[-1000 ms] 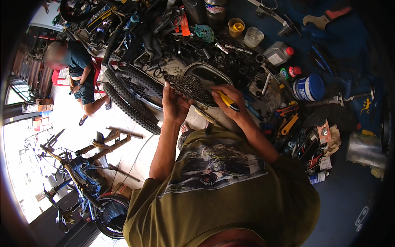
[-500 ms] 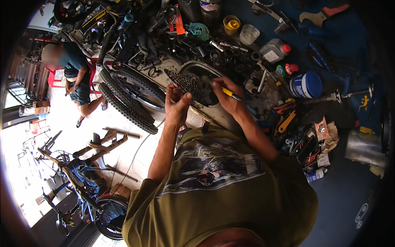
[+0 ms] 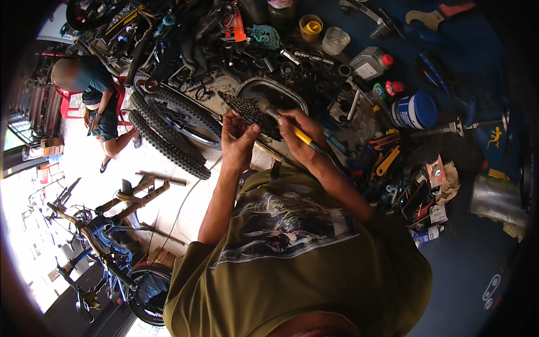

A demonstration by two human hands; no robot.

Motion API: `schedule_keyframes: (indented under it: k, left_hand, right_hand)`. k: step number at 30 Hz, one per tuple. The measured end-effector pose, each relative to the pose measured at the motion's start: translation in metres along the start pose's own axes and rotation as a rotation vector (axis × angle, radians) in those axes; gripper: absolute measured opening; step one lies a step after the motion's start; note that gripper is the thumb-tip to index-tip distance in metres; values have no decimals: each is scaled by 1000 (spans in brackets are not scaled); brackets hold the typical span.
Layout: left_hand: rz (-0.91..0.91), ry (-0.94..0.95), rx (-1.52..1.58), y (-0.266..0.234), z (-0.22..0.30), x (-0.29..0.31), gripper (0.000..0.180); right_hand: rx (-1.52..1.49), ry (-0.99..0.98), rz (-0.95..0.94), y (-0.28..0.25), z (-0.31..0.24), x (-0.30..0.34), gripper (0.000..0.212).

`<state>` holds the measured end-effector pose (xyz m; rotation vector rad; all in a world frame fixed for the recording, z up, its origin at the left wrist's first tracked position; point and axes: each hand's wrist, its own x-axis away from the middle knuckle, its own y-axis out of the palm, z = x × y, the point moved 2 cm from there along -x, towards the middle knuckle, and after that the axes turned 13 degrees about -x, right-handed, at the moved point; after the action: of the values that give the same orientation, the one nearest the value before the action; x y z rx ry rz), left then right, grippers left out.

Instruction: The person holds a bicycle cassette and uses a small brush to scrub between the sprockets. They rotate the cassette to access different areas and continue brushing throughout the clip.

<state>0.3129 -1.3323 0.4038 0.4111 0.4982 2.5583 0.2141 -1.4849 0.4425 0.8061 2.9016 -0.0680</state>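
My left hand [image 3: 238,137] grips a bicycle cassette [image 3: 247,108] by its near left edge, fingers closed, holding it tilted over a metal basin [image 3: 298,96]. In my right hand [image 3: 303,135] is a brush with a yellow handle [image 3: 304,136]; the fingers wrap round it. Its pale bristle end touches the cassette's toothed face or hovers just over it; which one I cannot tell. The basin's inside is partly hidden by the cassette and my right hand.
Bike tyres [image 3: 168,137] lean left of the basin. Sockets and loose parts crowd the bench beyond it. A grey bottle [image 3: 370,63], a blue-and-white tub [image 3: 414,110] and a yellow tool [image 3: 387,161] lie right. A person [image 3: 100,95] sits at left near a bicycle frame [image 3: 109,236].
My right hand has turned and brought the brush leftward, its bristle end now at the cassette. The left hand still holds the cassette in nearly the same place. The view has shifted slightly.
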Motion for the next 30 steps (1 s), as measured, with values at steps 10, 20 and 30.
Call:
schedule_keyframes:
  k: [10, 20, 30]
  left_hand:
    - [16, -15, 17, 2, 2, 3, 54]
    - [2, -33, 58, -4, -3, 4, 58]
    - [-36, -23, 48, 5, 1, 6, 56]
  right_hand:
    - [35, -14, -18, 3, -3, 0, 19]
    - [-13, 37, -95, 0, -18, 10, 18]
    - [-24, -24, -58, -8, -22, 13, 17]
